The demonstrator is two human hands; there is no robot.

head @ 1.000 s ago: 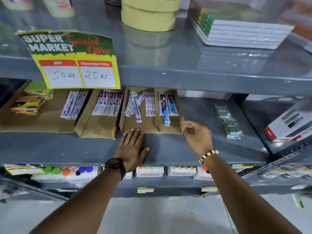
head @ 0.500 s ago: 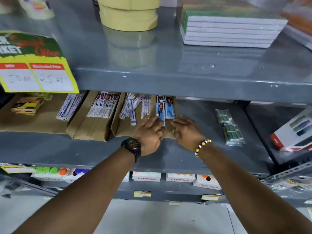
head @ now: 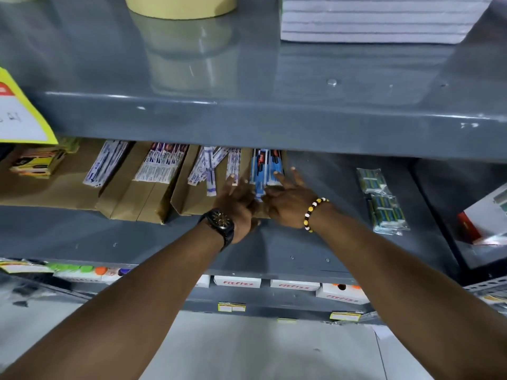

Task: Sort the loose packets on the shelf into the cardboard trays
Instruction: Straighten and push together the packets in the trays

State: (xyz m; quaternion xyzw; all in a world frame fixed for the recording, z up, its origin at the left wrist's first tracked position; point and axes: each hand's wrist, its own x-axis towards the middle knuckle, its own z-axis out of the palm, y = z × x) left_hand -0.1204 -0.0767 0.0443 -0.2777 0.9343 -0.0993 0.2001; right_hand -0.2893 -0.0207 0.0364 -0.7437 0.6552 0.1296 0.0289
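Most packets already lie in the cardboard trays (head: 192,204), and my left hand (head: 237,204) and right hand (head: 288,204), fingers spread and gripping nothing I can make out, press on the blue packets (head: 264,168), while green packets (head: 384,204) wait loose on the shelf (head: 315,242).

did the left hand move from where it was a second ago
Yes. The left hand has gone from the bare shelf edge in front of the cardboard tray, up and right onto it, beside the blue packets.

The upper shelf (head: 274,127) hides the blue packets' (head: 264,171) tops; the yellow sign (head: 24,116) is cut off.
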